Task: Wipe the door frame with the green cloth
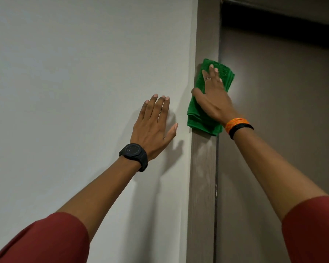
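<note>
Both of my hands are up against the surfaces. My right hand sits right of centre in the frame, its grip released: fingers spread flat, palm pressing the folded green cloth onto the brown door frame. Nothing is pinched or clenched; only pressure against the wood keeps the cloth there. The cloth covers the upright's face and overhangs its inner edge toward the door. My left hand, at the centre of the frame, lies open and flat on the pale wall just beside the frame, holding nothing, bracing me.

Below the cloth the upright shows pale, dusty smears, so I judge much of the wiping lies ahead, along with the stretch running to the upper right of the frame.

Risks as I see them: because I only press, easing off mid-stroke would let the cloth slide or fall. The overhanging folds could snag on the frame's inner edge and bunch up. Drifting left would smear dust onto the wall. Reaching higher could unsettle my balance if the bracing hand slips.
</note>
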